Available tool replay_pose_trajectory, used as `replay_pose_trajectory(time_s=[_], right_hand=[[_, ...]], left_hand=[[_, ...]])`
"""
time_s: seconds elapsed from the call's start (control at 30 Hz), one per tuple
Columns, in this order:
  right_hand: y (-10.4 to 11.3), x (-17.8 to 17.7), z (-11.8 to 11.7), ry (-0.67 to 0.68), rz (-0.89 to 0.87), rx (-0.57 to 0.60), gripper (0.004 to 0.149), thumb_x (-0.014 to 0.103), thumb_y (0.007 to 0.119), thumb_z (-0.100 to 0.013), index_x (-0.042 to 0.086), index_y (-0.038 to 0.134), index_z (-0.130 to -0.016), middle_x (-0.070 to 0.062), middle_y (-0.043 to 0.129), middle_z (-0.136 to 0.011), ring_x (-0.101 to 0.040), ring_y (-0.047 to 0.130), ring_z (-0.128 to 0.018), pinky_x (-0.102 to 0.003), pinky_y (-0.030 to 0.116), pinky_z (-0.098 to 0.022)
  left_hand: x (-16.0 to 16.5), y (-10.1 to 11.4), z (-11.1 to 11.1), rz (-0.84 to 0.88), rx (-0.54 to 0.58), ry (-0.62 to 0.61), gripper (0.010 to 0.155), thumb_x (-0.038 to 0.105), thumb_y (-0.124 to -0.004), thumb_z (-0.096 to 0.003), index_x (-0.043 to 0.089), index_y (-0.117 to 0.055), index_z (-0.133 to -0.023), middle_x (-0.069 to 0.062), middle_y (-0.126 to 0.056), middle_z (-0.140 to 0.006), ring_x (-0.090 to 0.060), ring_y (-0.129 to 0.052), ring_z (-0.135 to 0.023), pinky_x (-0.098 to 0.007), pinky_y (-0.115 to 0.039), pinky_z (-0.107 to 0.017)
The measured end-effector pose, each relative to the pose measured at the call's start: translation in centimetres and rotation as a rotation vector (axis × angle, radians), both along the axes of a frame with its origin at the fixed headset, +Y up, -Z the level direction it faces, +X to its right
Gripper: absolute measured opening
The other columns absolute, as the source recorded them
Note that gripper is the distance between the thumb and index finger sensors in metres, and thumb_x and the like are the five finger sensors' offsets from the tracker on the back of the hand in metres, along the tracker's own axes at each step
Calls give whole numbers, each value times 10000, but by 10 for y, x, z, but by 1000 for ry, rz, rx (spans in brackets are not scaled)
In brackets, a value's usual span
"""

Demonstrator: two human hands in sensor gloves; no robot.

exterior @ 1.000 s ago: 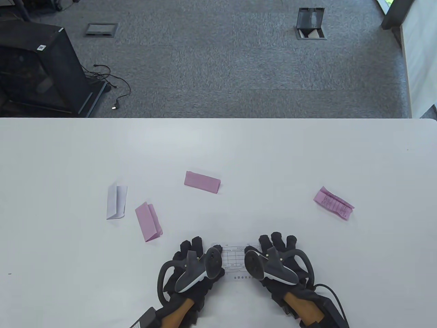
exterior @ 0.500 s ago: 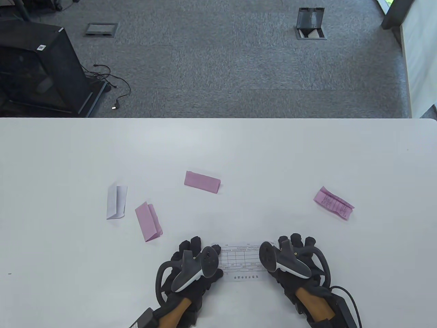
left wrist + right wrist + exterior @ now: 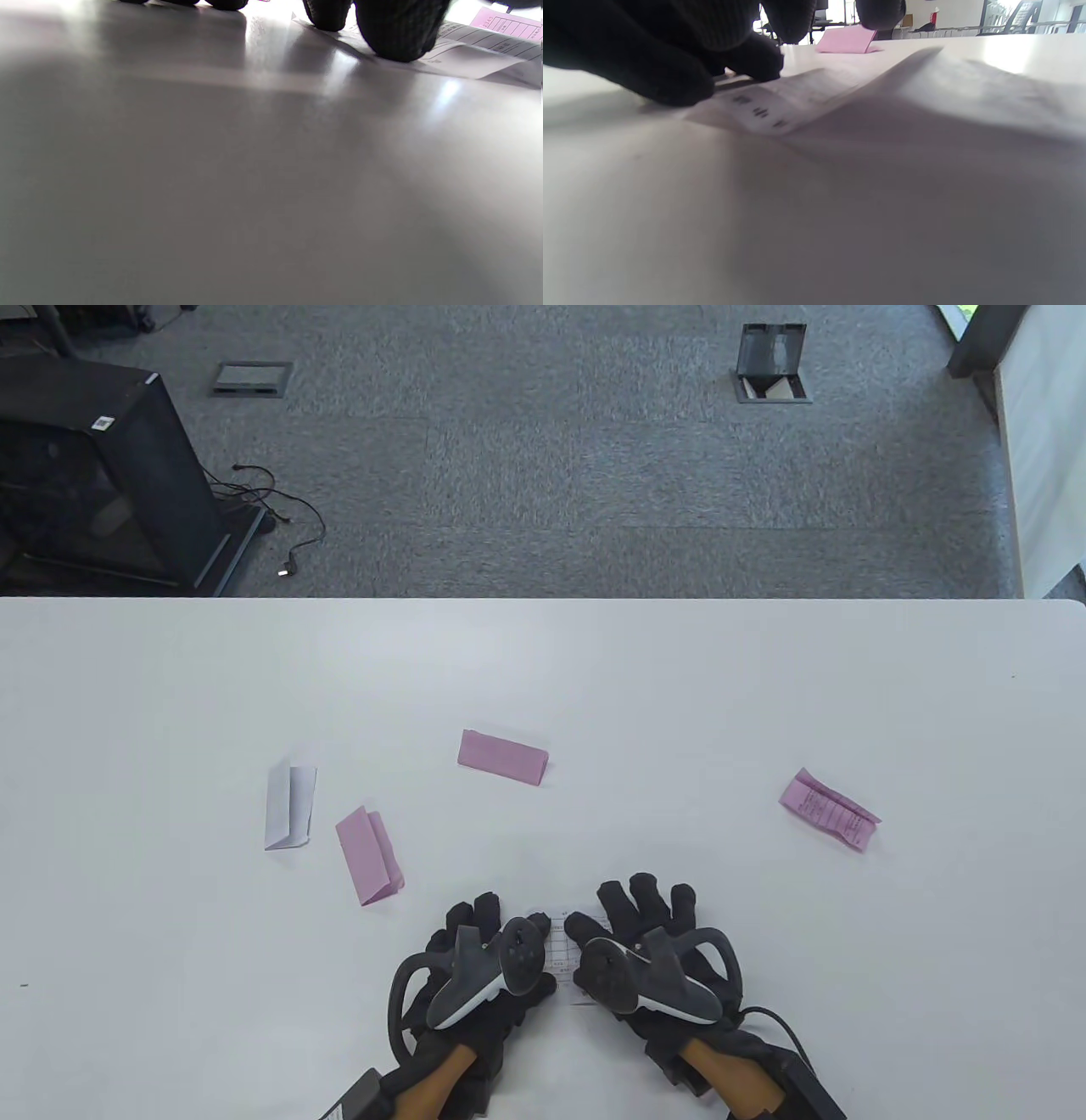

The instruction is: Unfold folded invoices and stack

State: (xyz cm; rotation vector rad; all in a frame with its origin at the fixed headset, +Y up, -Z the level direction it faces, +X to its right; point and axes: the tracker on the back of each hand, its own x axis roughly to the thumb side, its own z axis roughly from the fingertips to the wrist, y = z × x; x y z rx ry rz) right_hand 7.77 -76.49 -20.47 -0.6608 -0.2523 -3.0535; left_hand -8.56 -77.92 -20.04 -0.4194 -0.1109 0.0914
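Left hand: I've got it flat on the left end of the white invoice, fingers straight, pressing down, nothing clasped.
Right hand: flat as well, fingers spread over the sheet's right part, pressing, not gripping.
Where the sheet is: near edge of the table, under and between my two hands; only a narrow printed strip shows.
Risk: in the right wrist view the paper humps up, so if I push my hands together I'd likely buckle it or put in a fresh crease.
Risk two: a gloved palm dragging could skid the sheet off square.
Count, pink: three folded invoices, left, centre, right.
Count, white: one folded, plus the one under my hands.
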Motion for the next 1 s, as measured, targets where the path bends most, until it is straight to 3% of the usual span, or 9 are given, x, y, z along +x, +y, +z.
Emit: replay_pose_trajectory(time_s=[0.23, 0.5, 1.0], right_hand=[[-16, -2, -4, 7, 69, -56, 654, 556, 621, -474, 382, 416, -1070, -177, 374, -1172, -556, 293, -1050, -797, 297, -657], [-12, 22, -6, -45, 113, -43, 642, 541, 647, -458, 384, 455, -1051, -172, 380, -1169, -556, 288, -1050, -803, 285, -654], [-5, 68, -15, -218, 206, -152, 609, 511, 683, -453, 398, 450, -1004, -174, 370, -1162, -557, 313, -1044, -804, 291, -651]], left_hand=[[1, -1, 0, 0, -5, -5, 704, 593, -712, -492, 482, -384, -1105, -170, -191, -1246, -479, -210, -1098, -655, -318, -789], [1, -1, 0, 2, -6, 2, 703, 592, -714, -489, 486, -387, -1103, -164, -190, -1247, -472, -208, -1100, -651, -316, -792], [0, -1, 1, 5, -8, 12, 713, 596, -719, -481, 486, -389, -1103, -149, -188, -1248, -453, -208, -1106, -639, -316, -796]])
